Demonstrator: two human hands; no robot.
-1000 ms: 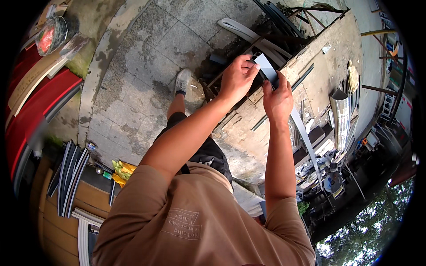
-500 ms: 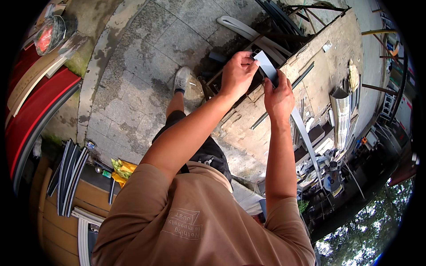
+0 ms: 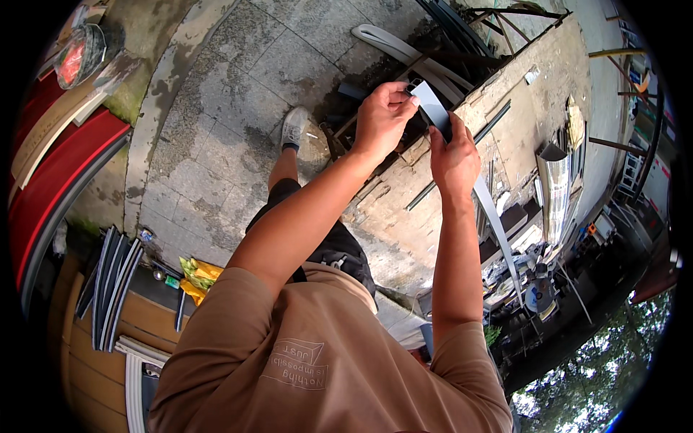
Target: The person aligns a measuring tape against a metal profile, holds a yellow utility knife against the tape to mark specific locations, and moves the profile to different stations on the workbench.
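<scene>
A long, light grey metal profile (image 3: 432, 107) runs back from its far end, under my right wrist and away toward the clutter on the right. My right hand (image 3: 456, 160) is wrapped round it a little behind that end, thumb on the near side. At the far end, my left hand (image 3: 382, 121) is closed in a pinch, its fingertips on the profile's edge. Something small and dark shows by those fingertips, but I cannot make out what it is. Both hands are above the edge of a worn wooden tabletop (image 3: 498, 155).
Thin dark strips (image 3: 493, 123) and a curved silvery sheet (image 3: 554, 189) lie on the tabletop. A round-bladed saw (image 3: 539, 294) stands at the right. White bent profiles (image 3: 390, 43) lie beyond the table's edge. Red panels (image 3: 72, 180) and dark strips (image 3: 115, 289) are at the left.
My left hand has shifted very slightly left at the profile's end. The right hand's grip and the profile look almost the same.
</scene>
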